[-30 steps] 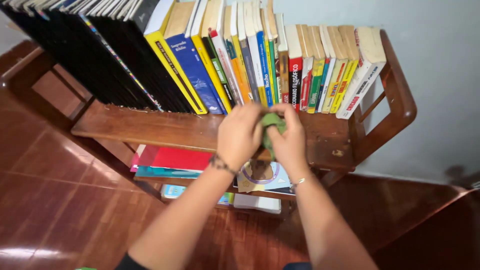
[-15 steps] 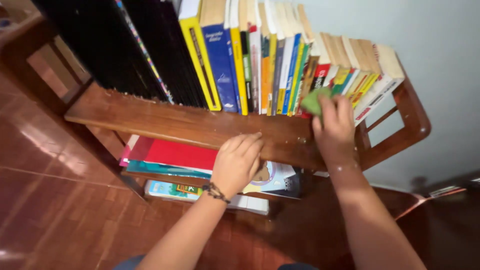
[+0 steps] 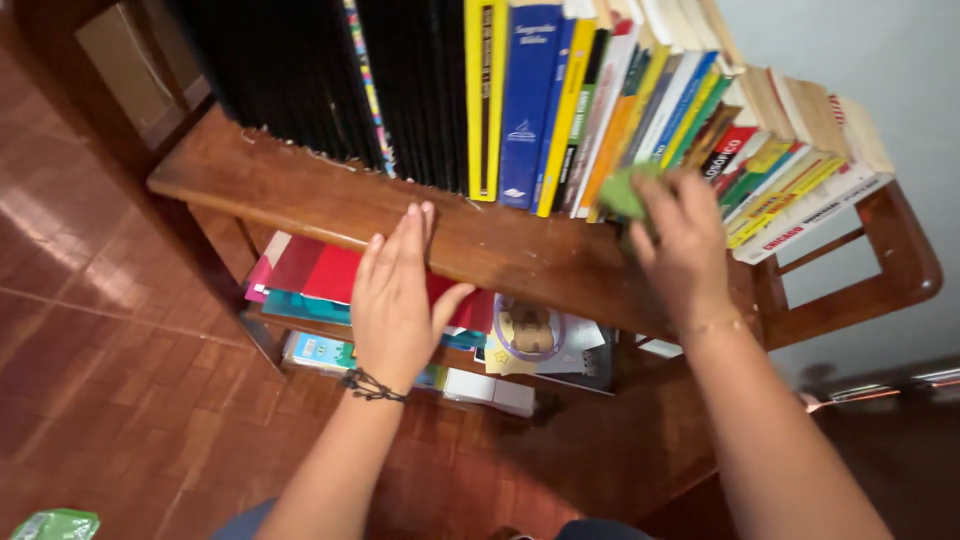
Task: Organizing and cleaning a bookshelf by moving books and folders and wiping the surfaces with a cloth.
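Note:
My right hand (image 3: 683,245) holds a small green cloth (image 3: 625,192) against the lower spines of the coloured books (image 3: 640,110) on the top board of a wooden bookshelf (image 3: 330,200). My left hand (image 3: 395,300) is flat, fingers together, with its fingertips resting on the front edge of that board. A dark string bracelet sits on the left wrist. A row of black-spined volumes (image 3: 300,80) fills the shelf's left part.
On the lower shelf lie flat books, a red one (image 3: 325,272) on top and an illustrated one (image 3: 540,335). The floor is reddish wood parquet (image 3: 110,380). A pale wall (image 3: 880,50) stands behind. A green wrapper (image 3: 55,524) lies at the bottom left.
My hands held the cloth together a second ago. The right hand then carried it up to the book spines, and the left hand slid left along the shelf edge. The view shifted closer.

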